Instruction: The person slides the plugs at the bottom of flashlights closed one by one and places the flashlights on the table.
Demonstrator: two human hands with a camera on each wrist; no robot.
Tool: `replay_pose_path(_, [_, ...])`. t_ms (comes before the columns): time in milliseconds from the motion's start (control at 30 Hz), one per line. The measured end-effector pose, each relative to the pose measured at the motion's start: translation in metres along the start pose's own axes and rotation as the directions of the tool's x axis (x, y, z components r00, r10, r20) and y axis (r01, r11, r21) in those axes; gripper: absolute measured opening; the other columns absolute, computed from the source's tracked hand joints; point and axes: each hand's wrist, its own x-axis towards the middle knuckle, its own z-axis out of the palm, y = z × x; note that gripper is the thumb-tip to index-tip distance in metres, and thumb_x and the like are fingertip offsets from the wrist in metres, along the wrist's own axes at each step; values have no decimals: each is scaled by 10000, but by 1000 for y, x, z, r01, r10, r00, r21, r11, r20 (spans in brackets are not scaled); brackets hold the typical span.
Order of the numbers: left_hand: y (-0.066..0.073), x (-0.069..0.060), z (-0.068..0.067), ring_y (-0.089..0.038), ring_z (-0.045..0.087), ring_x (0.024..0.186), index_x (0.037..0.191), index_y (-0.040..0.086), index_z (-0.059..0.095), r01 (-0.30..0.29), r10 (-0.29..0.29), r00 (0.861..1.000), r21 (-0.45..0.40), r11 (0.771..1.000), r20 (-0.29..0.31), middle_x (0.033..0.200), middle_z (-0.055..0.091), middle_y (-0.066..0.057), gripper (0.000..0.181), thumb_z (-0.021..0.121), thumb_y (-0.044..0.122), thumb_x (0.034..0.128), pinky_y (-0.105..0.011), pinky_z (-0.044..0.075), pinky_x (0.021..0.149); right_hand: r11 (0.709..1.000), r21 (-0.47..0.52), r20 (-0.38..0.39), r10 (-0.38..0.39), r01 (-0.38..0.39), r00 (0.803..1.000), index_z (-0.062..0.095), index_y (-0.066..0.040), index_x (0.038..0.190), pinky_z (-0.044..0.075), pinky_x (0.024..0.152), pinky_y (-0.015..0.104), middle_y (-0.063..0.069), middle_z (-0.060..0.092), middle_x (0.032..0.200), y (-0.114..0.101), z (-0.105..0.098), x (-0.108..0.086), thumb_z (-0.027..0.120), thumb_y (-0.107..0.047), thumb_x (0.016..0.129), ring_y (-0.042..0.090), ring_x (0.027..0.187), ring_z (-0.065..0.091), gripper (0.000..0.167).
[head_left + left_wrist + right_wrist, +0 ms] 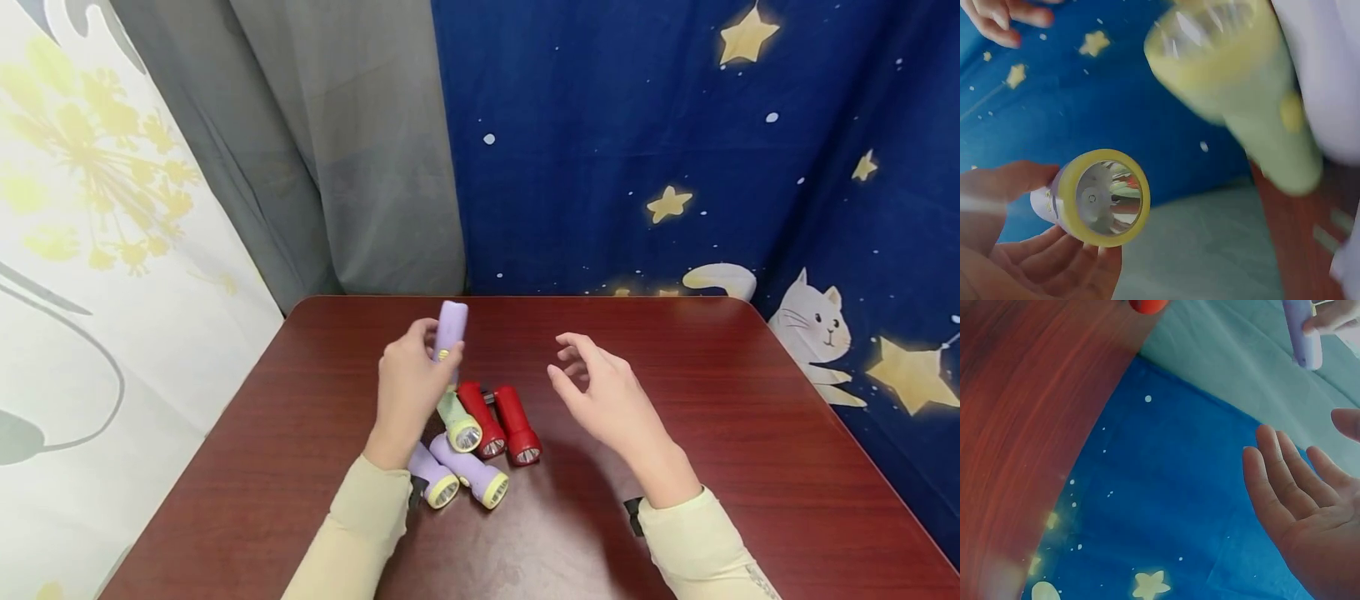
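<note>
My left hand (412, 375) grips a lavender flashlight (452, 327) above the table, its tail end up. In the left wrist view the yellow-rimmed lens of this lavender flashlight (1105, 197) faces the camera, thumb on one side and fingers on the other. Below that hand lie a pale green flashlight (454, 417), two more lavender flashlights, one nearer the middle (463, 463), and two red flashlights, the outer one (514, 417) farthest right. My right hand (607, 392) hovers right of the red ones, holding nothing, its fingers loosely bent and thumb apart.
The dark red wooden table (750, 433) runs back to a grey curtain (375, 142) and a blue star-patterned curtain (585, 167). A white patterned cloth (112, 275) hangs along the left side. The flashlights lie bunched together, left of the table's middle.
</note>
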Motion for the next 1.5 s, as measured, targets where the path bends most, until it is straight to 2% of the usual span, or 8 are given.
replay_pose_path(200, [-37,37,-2,-402,760,917,1330,21,684,98,-102,994,71,993,47,1116,786,-220,488,747,333,961,-550,627,830,998,-54,19,12,-11,1000,627,-142,1387,618,936,481,67,761,1205,8,1,-1,697,-249,1014,220,1019,753,394])
replay_pose_path(400, [-83,69,6,-420,746,999,1360,-19,672,177,-194,966,106,978,173,1234,740,-269,492,671,289,977,-563,623,910,995,-96,47,35,-30,998,651,-153,1353,609,932,486,68,763,1215,15,2,-2,687,-278,1017,216,1036,740,360])
replay_pose_path(567, [-113,85,12,-384,741,899,1192,-44,724,223,-260,936,173,959,235,1101,752,-275,405,644,283,967,-524,632,840,984,-175,84,37,-22,996,685,-132,1310,598,942,514,77,761,1213,19,3,1,669,-306,1018,257,1060,733,340])
replay_pose_path(700, [-128,91,18,-408,743,871,1119,-97,703,232,-289,919,224,947,268,1044,737,-305,390,644,257,967,-535,633,814,978,-207,95,38,-18,995,705,-127,1277,597,936,530,69,764,1204,24,6,2,656,-312,1021,265,1070,742,320])
replay_pose_path(933, [-142,102,28,-477,739,961,1206,-139,653,219,-306,906,295,930,292,1126,714,-346,425,643,225,986,-587,625,891,960,-279,128,46,-9,991,694,-123,1289,578,979,578,117,728,1303,39,11,10,658,-321,1018,340,1175,702,337])
replay_pose_path(1067, [-140,106,31,-471,738,953,1189,-134,658,200,-294,905,301,932,307,1113,719,-337,404,637,212,981,-587,623,889,942,-335,136,78,-28,988,662,-101,1333,534,1057,615,156,676,1383,53,12,17,653,-328,1023,392,1304,627,384])
replay_pose_path(1233, [-138,106,31,-462,738,943,1188,-143,655,187,-291,900,318,930,324,1101,717,-342,408,621,211,988,-582,622,888,936,-350,152,104,-45,983,653,-86,1349,517,1073,634,185,650,1414,63,14,20,647,-333,1025,418,1324,607,407])
replay_pose_path(1500, [-142,105,31,-459,733,909,1156,-140,670,173,-279,912,336,926,301,1077,721,-344,394,609,221,1011,-580,613,864,932,-360,171,111,-43,979,653,-82,1364,509,1084,640,189,643,1431,62,15,21,641,-339,1027,417,1338,599,423])
